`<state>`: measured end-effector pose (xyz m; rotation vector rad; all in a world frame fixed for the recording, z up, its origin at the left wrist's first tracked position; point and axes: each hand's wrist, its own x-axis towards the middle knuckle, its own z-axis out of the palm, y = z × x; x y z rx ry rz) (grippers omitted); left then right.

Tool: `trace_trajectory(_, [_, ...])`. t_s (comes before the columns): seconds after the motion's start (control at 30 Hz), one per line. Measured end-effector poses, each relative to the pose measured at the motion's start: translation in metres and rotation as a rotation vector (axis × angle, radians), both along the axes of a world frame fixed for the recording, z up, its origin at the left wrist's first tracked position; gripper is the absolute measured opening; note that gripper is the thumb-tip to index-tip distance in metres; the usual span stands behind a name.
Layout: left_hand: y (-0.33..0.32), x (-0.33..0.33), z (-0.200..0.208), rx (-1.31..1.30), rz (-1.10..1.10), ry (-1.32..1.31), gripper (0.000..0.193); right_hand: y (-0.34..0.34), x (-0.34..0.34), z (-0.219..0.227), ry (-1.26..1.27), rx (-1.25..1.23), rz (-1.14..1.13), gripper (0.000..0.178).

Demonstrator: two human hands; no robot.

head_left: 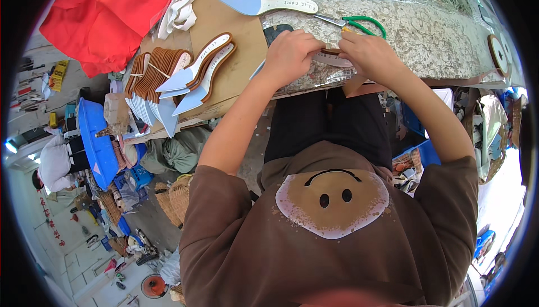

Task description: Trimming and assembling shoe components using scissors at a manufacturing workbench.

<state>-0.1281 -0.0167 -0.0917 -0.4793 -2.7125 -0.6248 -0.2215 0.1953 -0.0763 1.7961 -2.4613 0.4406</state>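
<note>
Both hands are at the near edge of the worktable, fingers closed on one shoe insole (pixel 332 59) with a pale printed face and brown edge. My left hand (pixel 292 54) pinches its left end, and a light blue tip shows below that hand. My right hand (pixel 368 54) grips the other end. A brown strip (pixel 355 86) hangs below the right hand over the table edge. Just beyond the hands lie green-handled scissors (pixel 368 24) and another insole (pixel 269 5) with a light blue toe. The fingers hide part of the held insole.
Bundled insoles (pixel 160 74) and a few loose ones (pixel 205 71) lie at the left on brown cardboard (pixel 224 21). Red cloth (pixel 112 15) and a white strap (pixel 181 7) are behind them. A strip roll (pixel 497 54) is at the right. A person (pixel 56 161) is far left.
</note>
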Motion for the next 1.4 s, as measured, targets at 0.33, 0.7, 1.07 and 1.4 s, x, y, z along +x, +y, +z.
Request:
trace_trajectory(0.33, [0.044, -0.034, 0.025, -0.415, -0.069, -0.622, 0.033, 0.031, -0.011, -0.015, -0.165, -0.218, -0.037, 0.027])
trace_trajectory(0.7, [0.038, 0.077, 0.094, 0.017, -0.11, -0.24, 0.033, 0.06, 0.027, 0.036, -1.24, -0.287, -0.132, 0.04])
trace_trajectory(1.07, [0.043, 0.134, 0.097, 0.997, 0.352, 0.196, 0.025, -0.002, 0.106, 0.073, -1.285, -0.873, -0.036, 0.005])
trace_trajectory(1.4, [0.07, 0.122, 0.096, 1.43, 0.455, 0.475, 0.035, -0.054, 0.142, 0.107, -0.778, -0.723, -0.049, 0.011])
